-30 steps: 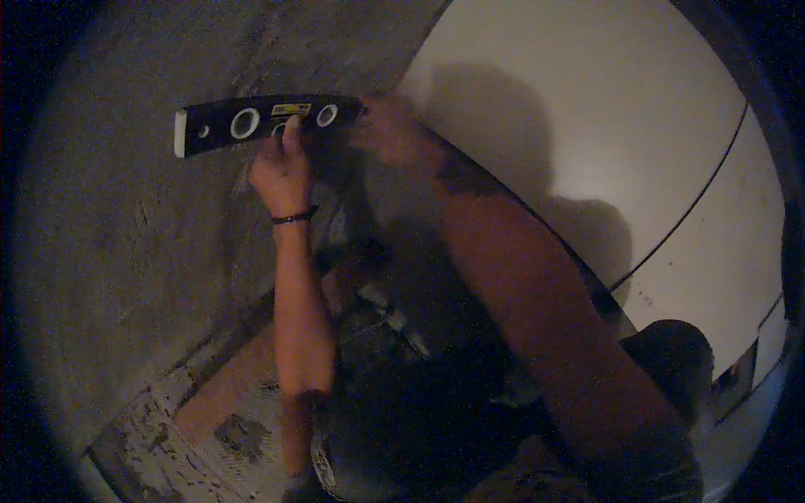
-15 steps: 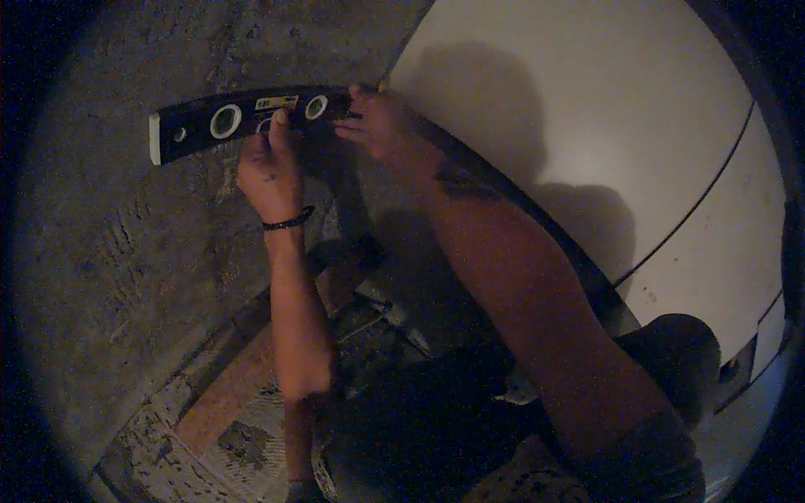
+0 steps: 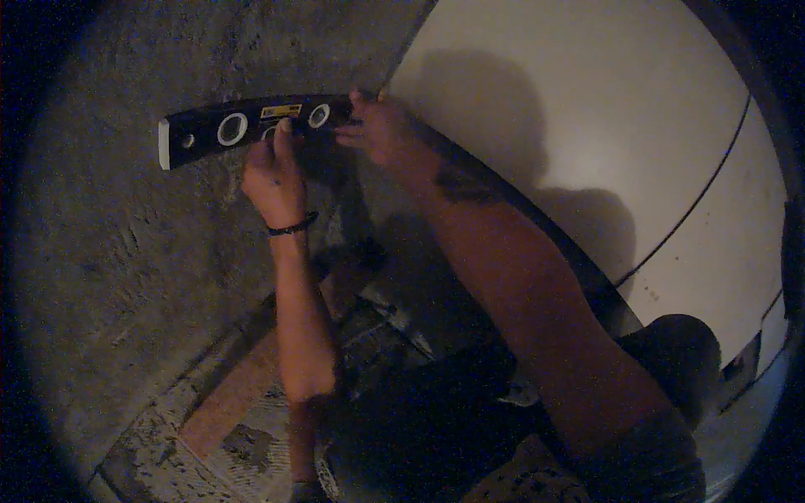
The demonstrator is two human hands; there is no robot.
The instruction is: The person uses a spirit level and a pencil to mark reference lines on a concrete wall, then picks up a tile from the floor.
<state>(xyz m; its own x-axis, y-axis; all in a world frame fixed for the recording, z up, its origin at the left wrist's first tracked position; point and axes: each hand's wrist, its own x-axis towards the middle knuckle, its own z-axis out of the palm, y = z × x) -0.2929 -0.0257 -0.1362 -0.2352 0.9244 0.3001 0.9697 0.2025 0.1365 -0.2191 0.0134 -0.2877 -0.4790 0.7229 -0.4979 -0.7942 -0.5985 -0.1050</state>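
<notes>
A black spirit level [image 3: 254, 126], with pale rings around its round openings, a yellow label and a white end cap, lies against a rough grey surface. It runs nearly level, its left end slightly lower. My left hand [image 3: 277, 176] grips its lower edge near the middle, thumb up over the front face and fingers curled below. At the level's right end is my right hand [image 3: 381, 130], its fingers around that end, close to the edge of a pale panel [image 3: 604, 109]. Dim light hides exactly how the right fingertips meet the level.
The rough grey wall [image 3: 109, 226] fills the left side. Below it are a reddish-brown strip [image 3: 231, 390] and a patchy, mortar-smeared surface [image 3: 251, 440]. Dark seams [image 3: 708, 197] cross the pale panel on the right. My dark-clothed knee [image 3: 671, 352] stands close to that panel.
The level's left end sits slightly lower and farther right in the picture, and my left hand has shifted with it. My right hand stays at the right end.
</notes>
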